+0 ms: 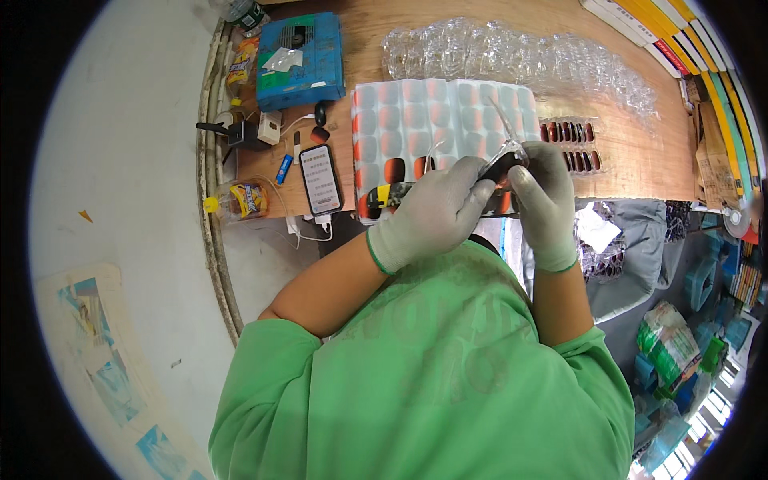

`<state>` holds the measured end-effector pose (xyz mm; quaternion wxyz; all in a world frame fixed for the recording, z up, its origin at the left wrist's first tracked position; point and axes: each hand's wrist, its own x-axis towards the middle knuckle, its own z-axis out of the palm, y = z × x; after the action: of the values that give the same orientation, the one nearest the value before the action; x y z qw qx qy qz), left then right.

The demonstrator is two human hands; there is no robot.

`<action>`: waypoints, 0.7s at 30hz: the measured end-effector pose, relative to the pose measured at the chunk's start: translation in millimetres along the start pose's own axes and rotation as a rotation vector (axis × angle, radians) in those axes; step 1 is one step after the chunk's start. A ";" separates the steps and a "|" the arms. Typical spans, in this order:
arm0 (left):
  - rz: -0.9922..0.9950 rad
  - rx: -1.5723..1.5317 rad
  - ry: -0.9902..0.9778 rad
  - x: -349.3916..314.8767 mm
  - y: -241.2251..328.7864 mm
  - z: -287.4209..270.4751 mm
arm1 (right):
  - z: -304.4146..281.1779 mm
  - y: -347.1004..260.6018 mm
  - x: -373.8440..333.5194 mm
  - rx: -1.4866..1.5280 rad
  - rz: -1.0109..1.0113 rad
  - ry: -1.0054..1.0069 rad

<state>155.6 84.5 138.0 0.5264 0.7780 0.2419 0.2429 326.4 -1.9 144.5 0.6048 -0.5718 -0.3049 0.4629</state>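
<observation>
Both my hands wear pale grey gloves with green cuffs. They meet over the near right part of a white sheet (444, 94) carrying rows of tinted lenses. My left hand (436, 210) is closed on a dark curved lens (501, 166). From under that palm a yellow and black handle (389, 195) sticks out to the left; whether the hand grips it is hidden. My right hand (546, 196) is closed at the lens's right side, thumb and fingers pinching its edge. A thin clear film strip (504, 120) rises from the lens. Darker orange lenses (394, 170) show beside my left hand.
Left of the sheet lie a phone (322, 178), a blue lighter (284, 169) and a blue box (300, 64). Clear plastic trays (512, 58) line the back; trays of dark lenses (570, 146) sit to the right. Stacked boxes (656, 32) stand far right.
</observation>
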 end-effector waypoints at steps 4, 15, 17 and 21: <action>-0.115 -0.013 -0.129 4.9 9.1 9.2 | -49.7 -15.1 23.5 -0.142 0.228 -0.330; -0.150 0.274 0.134 -17.0 -0.3 9.8 | -20.1 32.7 30.6 -0.208 0.015 -0.332; -0.086 0.285 0.173 -24.8 -12.2 6.4 | -6.8 20.5 24.0 -0.318 0.044 -0.326; -0.172 0.282 0.172 -40.7 -4.3 -7.3 | 4.1 6.9 22.7 -0.656 -0.046 -0.446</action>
<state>119.3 65.4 131.4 0.4085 0.7969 0.3832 0.2265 330.0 19.8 134.9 0.3189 -0.6131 -0.5733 0.4402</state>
